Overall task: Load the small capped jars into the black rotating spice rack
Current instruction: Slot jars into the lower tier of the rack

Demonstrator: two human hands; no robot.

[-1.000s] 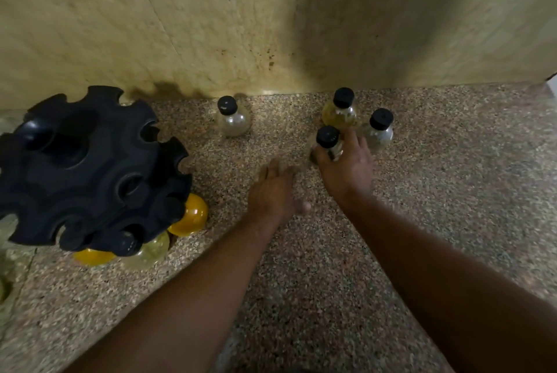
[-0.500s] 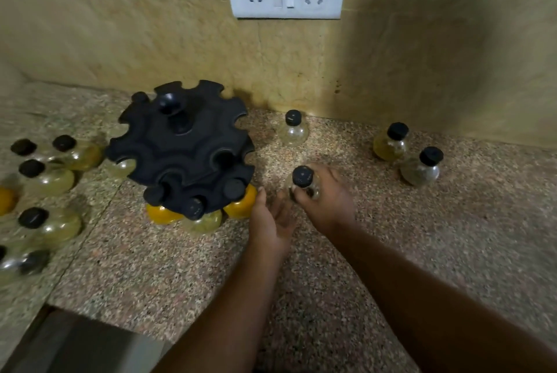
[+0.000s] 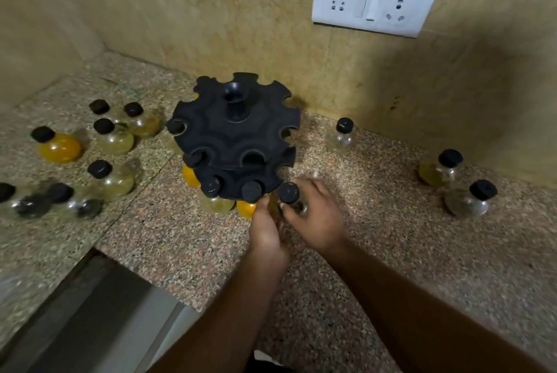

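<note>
The black rotating spice rack (image 3: 233, 137) stands on the counter near the back wall, with a few jars hanging in its lower slots, their yellow bodies showing underneath. My right hand (image 3: 316, 216) grips a small black-capped jar (image 3: 288, 193) right at the rack's lower front-right edge. My left hand (image 3: 266, 231) is against that same jar from the left, fingers cupped beside it; whether it truly grips is unclear. Loose jars stand at the right: a clear jar (image 3: 340, 137), a yellowish jar (image 3: 440, 169) and a grey-filled jar (image 3: 470, 199).
Several more capped jars (image 3: 111, 137) are grouped on the counter left of the rack, one bright orange jar (image 3: 58, 145) among them. A white socket plate (image 3: 373, 8) is on the wall. The counter edge (image 3: 126, 261) drops off at lower left.
My right hand has carried the jar leftward from the right-hand group up to the rack's lower edge. My left hand moved along beside it. The camera view swung left.
</note>
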